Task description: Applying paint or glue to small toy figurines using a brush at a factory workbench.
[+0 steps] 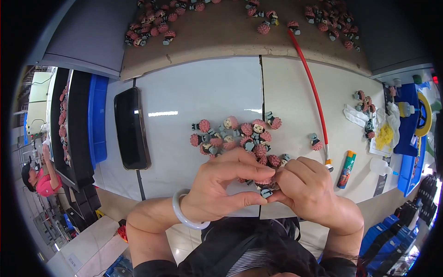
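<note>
Between the fingertips of both my hands is a small figurine [266, 191] with a pink knobbly head and grey-blue parts. My left hand [226, 180], with a pale bangle [177, 208] on its wrist, pinches it between thumb and fingers. Curled in from the other side, my right hand [305, 187] grips it too; its fingers partly hide the figurine. Just beyond my hands a cluster of similar figurines [247, 129] lies on the white tabletop [198, 83]. One single figurine [316, 142] lies apart to the right.
A dark phone [131, 128] lies at left beside a blue bin [98, 122]. At right are a red-handled brush [312, 83], a lighter [346, 169] and crumpled tissue [355, 114]. More figurines [154, 27] crowd the brown shelf [221, 44]. A person in pink [46, 184] is at far left.
</note>
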Available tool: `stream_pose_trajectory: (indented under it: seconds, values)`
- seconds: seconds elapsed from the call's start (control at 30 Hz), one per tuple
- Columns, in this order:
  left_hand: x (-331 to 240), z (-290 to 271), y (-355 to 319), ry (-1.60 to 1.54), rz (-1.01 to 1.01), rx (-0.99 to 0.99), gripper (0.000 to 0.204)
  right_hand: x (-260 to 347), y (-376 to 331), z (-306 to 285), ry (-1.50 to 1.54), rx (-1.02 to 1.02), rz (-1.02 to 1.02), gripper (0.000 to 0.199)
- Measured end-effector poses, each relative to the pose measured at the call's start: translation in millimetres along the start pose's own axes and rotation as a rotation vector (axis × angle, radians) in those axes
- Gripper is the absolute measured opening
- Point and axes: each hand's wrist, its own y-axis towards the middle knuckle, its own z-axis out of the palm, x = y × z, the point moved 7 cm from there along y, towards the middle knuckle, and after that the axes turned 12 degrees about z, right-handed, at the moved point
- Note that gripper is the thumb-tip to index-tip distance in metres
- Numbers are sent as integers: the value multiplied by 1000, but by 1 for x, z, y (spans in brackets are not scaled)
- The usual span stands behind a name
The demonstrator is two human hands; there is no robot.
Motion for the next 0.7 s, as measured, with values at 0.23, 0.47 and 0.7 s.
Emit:
stream_pose_trajectory:
  seconds: [0.23, 0.47, 0.7]
  values:
    - [1, 0, -1, 17, -6, 11, 40, 0, 1, 2, 13, 71, 36, 35]
    - [0, 5, -1, -103, -55, 0, 39, -1, 5, -5, 111, 16, 36, 35]
    - [4, 3, -3, -232, -66, -42, 35, -3, 5, -6, 10, 14, 65, 39]
